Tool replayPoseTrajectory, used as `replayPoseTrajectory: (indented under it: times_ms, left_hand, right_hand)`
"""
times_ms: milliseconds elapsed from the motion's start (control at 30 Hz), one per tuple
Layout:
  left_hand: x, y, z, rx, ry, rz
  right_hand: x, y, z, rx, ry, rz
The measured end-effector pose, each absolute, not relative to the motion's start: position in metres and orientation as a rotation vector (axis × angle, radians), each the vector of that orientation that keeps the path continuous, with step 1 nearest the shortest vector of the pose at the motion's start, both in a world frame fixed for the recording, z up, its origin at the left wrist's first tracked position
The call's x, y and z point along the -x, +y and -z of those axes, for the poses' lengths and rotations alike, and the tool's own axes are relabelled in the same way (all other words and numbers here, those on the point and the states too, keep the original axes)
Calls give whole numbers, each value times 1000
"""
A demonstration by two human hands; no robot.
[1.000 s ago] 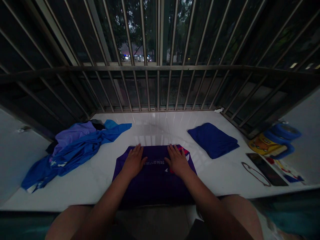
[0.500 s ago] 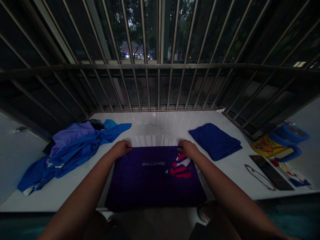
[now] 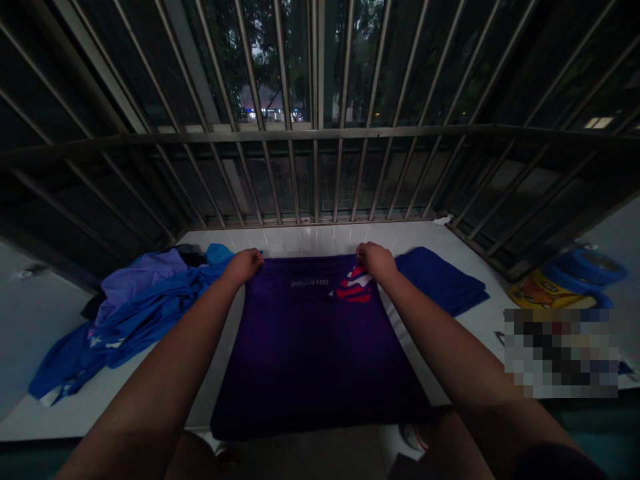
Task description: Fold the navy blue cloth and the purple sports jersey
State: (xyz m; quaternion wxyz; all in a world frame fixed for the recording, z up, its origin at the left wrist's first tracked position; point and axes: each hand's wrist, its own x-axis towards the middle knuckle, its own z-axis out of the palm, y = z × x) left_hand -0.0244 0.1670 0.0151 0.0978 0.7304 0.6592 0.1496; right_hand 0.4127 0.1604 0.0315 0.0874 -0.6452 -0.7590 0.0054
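Our left grip (image 3: 243, 265) and right grip (image 3: 376, 260) are closed, pinching the far edge of a dark purple jersey (image 3: 310, 347). It lies spread on the white tiled table (image 3: 320, 239) between crumpled blue clothes (image 3: 135, 313) and a folded blue garment (image 3: 440, 280).

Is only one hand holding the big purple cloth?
No, the left hand and the right hand both hold the far edge of the dark purple cloth.

A home balcony (image 3: 320, 133) is shown by steel window bars (image 3: 280, 180), a white tiled counter (image 3: 310, 240) and clothes (image 3: 145, 313) laid out, with trees (image 3: 260, 40) seen beyond.
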Motion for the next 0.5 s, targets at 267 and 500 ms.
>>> replayPoseTrajectory:
  times_ms: [267,500]
  left_hand:
    - [25,8,-15,-2289,1724,-951]
    - [30,-141,85,-2300,1727,-741]
  right_hand:
    - [-462,39,-27,1669,-2300,124]
    - [-488,-104,85,1454,-2378,109]
